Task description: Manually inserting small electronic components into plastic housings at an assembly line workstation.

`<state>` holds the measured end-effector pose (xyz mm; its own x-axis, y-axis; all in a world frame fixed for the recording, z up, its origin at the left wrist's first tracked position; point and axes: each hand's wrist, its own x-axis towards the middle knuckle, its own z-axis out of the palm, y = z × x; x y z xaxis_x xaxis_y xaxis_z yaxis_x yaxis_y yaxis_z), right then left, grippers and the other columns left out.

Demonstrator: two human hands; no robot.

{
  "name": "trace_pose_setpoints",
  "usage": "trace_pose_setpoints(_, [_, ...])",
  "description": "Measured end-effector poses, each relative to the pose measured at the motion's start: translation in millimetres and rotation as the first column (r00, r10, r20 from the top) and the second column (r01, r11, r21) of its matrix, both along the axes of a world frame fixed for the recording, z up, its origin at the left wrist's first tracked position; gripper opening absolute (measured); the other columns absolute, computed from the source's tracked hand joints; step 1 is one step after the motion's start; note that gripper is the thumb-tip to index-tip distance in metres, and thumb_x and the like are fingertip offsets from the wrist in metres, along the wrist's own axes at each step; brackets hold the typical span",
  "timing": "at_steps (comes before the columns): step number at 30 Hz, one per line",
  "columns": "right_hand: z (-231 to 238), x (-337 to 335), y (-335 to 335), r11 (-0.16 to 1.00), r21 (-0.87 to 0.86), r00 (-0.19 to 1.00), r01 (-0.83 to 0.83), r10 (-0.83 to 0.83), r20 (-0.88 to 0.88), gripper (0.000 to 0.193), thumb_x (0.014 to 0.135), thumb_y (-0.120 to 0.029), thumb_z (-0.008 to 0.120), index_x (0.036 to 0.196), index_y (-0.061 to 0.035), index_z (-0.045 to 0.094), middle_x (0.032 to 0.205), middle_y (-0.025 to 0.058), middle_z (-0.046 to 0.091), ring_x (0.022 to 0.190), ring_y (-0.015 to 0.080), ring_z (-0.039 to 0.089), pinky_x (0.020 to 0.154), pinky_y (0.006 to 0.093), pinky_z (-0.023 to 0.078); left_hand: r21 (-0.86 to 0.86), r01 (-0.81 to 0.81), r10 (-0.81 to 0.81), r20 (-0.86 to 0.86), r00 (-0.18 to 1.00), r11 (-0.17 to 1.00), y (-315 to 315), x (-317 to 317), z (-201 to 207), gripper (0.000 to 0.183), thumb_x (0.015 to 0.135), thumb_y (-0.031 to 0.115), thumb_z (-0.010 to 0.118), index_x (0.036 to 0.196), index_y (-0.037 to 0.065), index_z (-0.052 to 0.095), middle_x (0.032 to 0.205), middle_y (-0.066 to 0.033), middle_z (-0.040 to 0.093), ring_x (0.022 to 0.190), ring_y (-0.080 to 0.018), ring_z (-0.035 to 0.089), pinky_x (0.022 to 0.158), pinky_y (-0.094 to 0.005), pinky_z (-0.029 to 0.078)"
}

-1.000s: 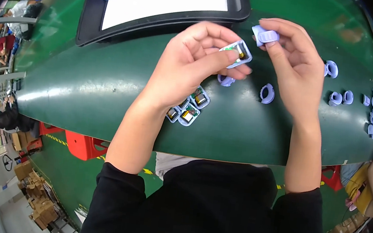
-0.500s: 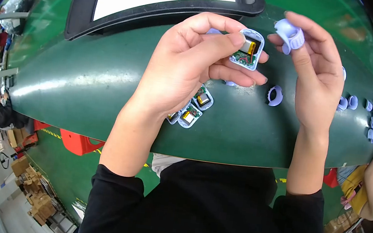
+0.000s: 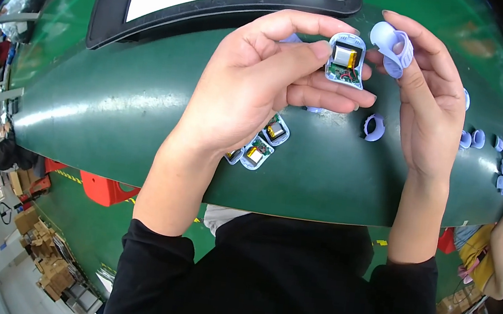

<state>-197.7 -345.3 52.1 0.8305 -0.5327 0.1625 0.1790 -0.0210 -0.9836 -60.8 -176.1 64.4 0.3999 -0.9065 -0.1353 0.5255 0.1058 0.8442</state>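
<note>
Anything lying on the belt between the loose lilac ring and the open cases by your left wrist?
No. In the head view, the green belt is bare between the loose ring and the open cases.

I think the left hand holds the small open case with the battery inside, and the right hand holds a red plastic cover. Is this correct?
Not quite. The head view shows the right hand holding a pale lilac plastic cover, not a red one. The rest stands: the left hand holds the small open case with the battery inside.
</note>
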Motion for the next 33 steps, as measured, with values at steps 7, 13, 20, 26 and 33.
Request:
trace_pose_setpoints(7, [-6, 3, -2, 0.992, -0.007, 0.992, -0.126, 0.126, 0.021, 0.034, 0.101, -0.008, 0.055, 0.133, 0.0058, 0.058, 0.127, 0.0142, 0.065, 0.103, 0.0211, 0.065, 0.091, 0.0330, 0.051, -0.014, 0.002, -0.002, 0.004, 1.000, 1.000, 0, 2, 0, 0.036, 0.106, 0.007, 0.039, 0.137, -0.006, 0.052, 0.117, -0.0311, 0.066, 0.102, -0.0403, 0.072, 0.086, -0.0378, 0.063])
trace_pose_setpoints(13, [-2, 1, 2, 0.987, -0.073, 0.987, -0.146, 0.150, 0.056, 0.032, 0.101, -0.006, 0.056, 0.131, 0.0038, 0.061, 0.134, 0.0155, 0.062, 0.114, 0.0203, 0.062, 0.097, 0.0337, 0.050, -0.024, -0.038, 0.038, -0.032, 0.999, 0.999, -1, -2, -1, 0.029, 0.106, 0.005, 0.046, 0.129, -0.007, 0.057, 0.110, -0.0237, 0.070, 0.095, -0.0369, 0.074, 0.084, -0.0391, 0.064])
trace_pose_setpoints(20, [-1, 3, 3, 0.937, -0.327, 0.989, -0.123, 0.144, 0.041, 0.030, 0.098, 0.002, 0.055, 0.126, 0.0055, 0.064, 0.131, 0.0146, 0.062, 0.117, 0.0210, 0.061, 0.102, 0.0333, 0.047, -0.053, -0.038, 0.037, -0.009, 0.999, 0.998, -1, -3, -4, 0.031, 0.106, 0.006, 0.046, 0.133, -0.007, 0.055, 0.112, -0.0222, 0.069, 0.096, -0.0331, 0.074, 0.085, -0.0379, 0.064])
trace_pose_setpoints(26, [2, 6, 10, 0.858, -0.513, 0.999, -0.040, 0.044, -0.003, 0.031, 0.095, 0.007, 0.057, 0.125, 0.0060, 0.065, 0.129, 0.0142, 0.061, 0.113, 0.0190, 0.060, 0.098, 0.0319, 0.048, -0.059, -0.026, 0.024, -0.037, 0.999, 0.998, -2, -2, -9, 0.033, 0.106, 0.006, 0.047, 0.136, -0.006, 0.055, 0.117, -0.0211, 0.068, 0.102, -0.0299, 0.073, 0.091, -0.0371, 0.062])
trace_pose_setpoints(33, [-1, 5, 11, 0.971, -0.229, 0.996, -0.068, 0.078, 0.035, 0.040, 0.097, 0.004, 0.059, 0.136, 0.0060, 0.052, 0.129, 0.0143, 0.061, 0.107, 0.0169, 0.064, 0.095, 0.0298, 0.051, -0.154, 0.038, -0.052, -0.088, 0.995, 0.987, -4, 0, -12, 0.035, 0.106, 0.009, 0.048, 0.139, -0.003, 0.055, 0.118, -0.0173, 0.068, 0.102, -0.0261, 0.072, 0.094, -0.0363, 0.059])
